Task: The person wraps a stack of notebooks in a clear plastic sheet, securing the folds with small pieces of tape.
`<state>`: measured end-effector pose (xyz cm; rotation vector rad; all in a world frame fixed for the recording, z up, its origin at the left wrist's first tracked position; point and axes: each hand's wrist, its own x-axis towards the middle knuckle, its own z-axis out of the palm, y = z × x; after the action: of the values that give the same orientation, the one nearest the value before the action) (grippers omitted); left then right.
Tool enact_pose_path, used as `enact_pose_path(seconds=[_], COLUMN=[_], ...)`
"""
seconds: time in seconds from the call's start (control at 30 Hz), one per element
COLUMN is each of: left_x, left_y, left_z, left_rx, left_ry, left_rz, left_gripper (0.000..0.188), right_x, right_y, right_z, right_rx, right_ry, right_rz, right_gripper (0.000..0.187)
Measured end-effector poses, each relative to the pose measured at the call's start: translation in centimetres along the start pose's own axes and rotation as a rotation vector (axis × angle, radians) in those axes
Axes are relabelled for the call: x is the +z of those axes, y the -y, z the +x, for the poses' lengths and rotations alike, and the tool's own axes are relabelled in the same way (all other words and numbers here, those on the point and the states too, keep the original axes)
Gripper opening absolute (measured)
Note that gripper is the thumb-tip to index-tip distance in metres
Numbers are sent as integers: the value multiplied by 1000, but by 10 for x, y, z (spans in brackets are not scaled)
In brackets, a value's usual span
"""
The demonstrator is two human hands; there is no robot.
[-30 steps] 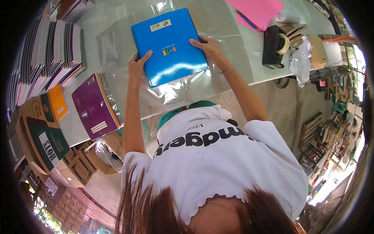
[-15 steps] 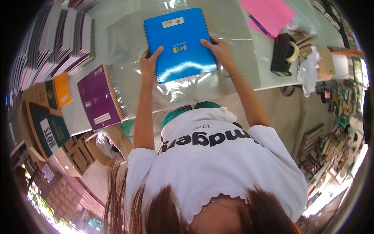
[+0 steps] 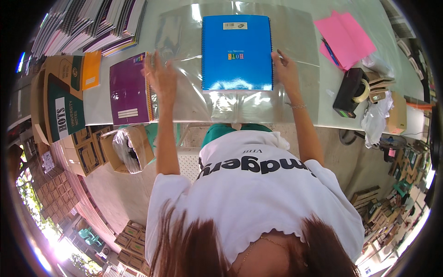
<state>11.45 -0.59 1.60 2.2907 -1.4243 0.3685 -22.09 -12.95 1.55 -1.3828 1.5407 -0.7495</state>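
Note:
A blue spiral notebook lies flat on a sheet of clear plastic spread over the table. My right hand is at the notebook's right edge, its thumb and fingers slightly apart beside the cover; whether it touches the edge is hard to tell. My left hand, a little blurred, is away from the blue notebook with its fingers spread and nothing in them. It hovers by the spiral side of a purple notebook, over the left margin of the plastic.
Stacked spiral notebooks fill the far left, with an orange notebook and a cardboard box nearer. At right are pink sheets with a pen, a black tape dispenser and a crumpled plastic bag.
Both hands held the blue notebook, which was tilted; now it lies straight on the plastic. My left hand has let go and moved left toward the purple notebook. The view has shifted.

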Motion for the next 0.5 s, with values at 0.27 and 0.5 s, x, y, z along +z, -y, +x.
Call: enact_pose_path(seconds=[0.27, 0.5], left_x=[-19, -30], left_y=[62, 96], left_z=[-47, -33], left_rx=[105, 41], left_ry=[253, 363], left_rz=[653, 767], left_gripper=[64, 70], right_x=[-36, -89], right_y=[-38, -82], right_z=[-6, -5], right_rx=[-44, -13], right_ry=[94, -128], right_rz=[124, -122], right_gripper=[39, 37])
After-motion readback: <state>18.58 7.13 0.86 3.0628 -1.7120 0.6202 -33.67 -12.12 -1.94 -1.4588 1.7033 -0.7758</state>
